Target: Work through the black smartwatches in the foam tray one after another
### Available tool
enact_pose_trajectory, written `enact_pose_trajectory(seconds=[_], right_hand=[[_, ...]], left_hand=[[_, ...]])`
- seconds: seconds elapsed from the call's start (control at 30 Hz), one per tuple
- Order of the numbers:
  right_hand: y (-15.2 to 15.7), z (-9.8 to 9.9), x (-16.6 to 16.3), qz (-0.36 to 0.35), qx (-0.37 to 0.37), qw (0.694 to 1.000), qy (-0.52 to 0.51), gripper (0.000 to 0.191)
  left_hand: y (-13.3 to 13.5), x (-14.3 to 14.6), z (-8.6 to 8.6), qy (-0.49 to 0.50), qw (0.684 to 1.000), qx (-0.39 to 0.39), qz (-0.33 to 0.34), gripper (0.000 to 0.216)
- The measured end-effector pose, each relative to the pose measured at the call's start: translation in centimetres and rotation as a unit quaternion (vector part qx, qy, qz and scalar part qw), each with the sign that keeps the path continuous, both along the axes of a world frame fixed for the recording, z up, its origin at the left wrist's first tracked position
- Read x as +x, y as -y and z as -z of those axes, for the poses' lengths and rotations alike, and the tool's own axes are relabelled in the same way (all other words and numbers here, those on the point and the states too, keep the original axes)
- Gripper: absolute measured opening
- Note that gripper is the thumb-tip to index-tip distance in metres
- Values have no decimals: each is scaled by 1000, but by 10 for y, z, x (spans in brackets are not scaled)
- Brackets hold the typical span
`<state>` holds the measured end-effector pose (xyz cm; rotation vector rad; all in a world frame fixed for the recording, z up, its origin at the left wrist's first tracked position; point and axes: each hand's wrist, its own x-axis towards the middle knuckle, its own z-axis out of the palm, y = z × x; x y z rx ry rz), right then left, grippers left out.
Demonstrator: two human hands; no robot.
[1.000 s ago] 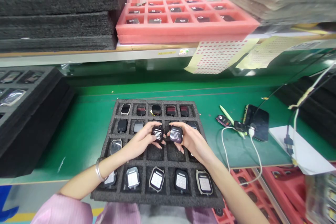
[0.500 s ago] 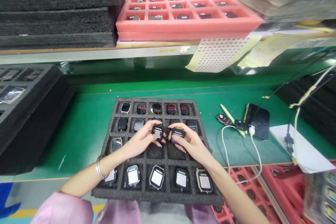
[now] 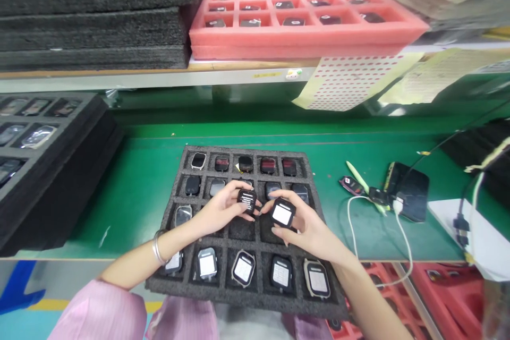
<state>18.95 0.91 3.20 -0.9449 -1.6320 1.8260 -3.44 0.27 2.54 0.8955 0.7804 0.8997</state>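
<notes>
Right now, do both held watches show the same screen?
No, the left hand holds a dark-screen watch with lines of white text, while the right hand holds a white-panel watch.

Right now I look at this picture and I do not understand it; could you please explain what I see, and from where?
There is no machine here: these are a person's own bare hands, seen by a camera worn on the head, looking forward and down. The left hand holds a dark watch body with lines of white text. The right hand holds a second watch body, its screen mostly white. Below is a dark foam tray with more watches in compartments, reaching past the front edge of the green table. A green pen lies to the right.
</notes>
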Motion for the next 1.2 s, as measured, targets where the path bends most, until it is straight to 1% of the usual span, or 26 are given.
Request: enact_pose_trajectory(seconds=[0.07, 0.17, 0.3, 0.4, 0.5, 0.53, 0.6, 0.7, 0.77, 0.87, 0.93, 0.97, 1.0, 1.03, 1.1, 1.2], right_hand=[[1, -5, 4, -5, 32, 998, 54, 45], [2, -9, 9, -38, 137, 978, 152, 41], [5, -5, 9, -65, 287, 924, 245, 52], [8, 0, 9, -82, 368, 879, 291, 56], [12, -1, 12, -69, 430, 842, 319, 54], [14, -2, 13, -56, 444, 835, 321, 52], [20, -5, 16, -30, 460, 830, 315, 44], [29, -7, 19, -5, 465, 835, 294, 33], [36, -5, 21, 2, 463, 839, 285, 30], [45, 0, 23, 17, 453, 846, 281, 29], [52, 0, 21, 9, 449, 847, 285, 32], [56, 0, 20, -9, 449, 846, 289, 35], [60, -2, 18, -30, 452, 843, 291, 37], [64, -3, 15, -52, 456, 839, 293, 38], [68, -9, 11, -79, 470, 831, 289, 33], [62, -18, 4, -78, 484, 826, 278, 23]], left_hand=[[0, 0, 1, -6, 1000, 3, -3, 32], [0, 1, 1, -14, 1000, -4, -1, 33], [0, 1, 0, -14, 1000, -9, 3, 32], [0, 1, -3, -14, 1000, -13, -1, 33], [1, 1, -5, -15, 1000, -16, -6, 34], [1, 1, -5, -16, 1000, -17, -6, 34], [1, 2, -5, -20, 1000, -17, -4, 34], [1, 3, -3, -26, 1000, -13, 4, 34], [1, 3, 0, -32, 999, -8, 7, 34], [3, 2, 4, -59, 998, 17, 25, 46], [7, 0, 9, -103, 992, 66, 42, 56], [9, -1, 11, -143, 983, 108, 46, 59], [12, -2, 13, -193, 967, 159, 44, 59], [14, -2, 14, -249, 944, 213, 39, 57], [21, -3, 14, -352, 885, 302, 45, 53], [32, -5, 4, -455, 803, 377, 79, 62]])
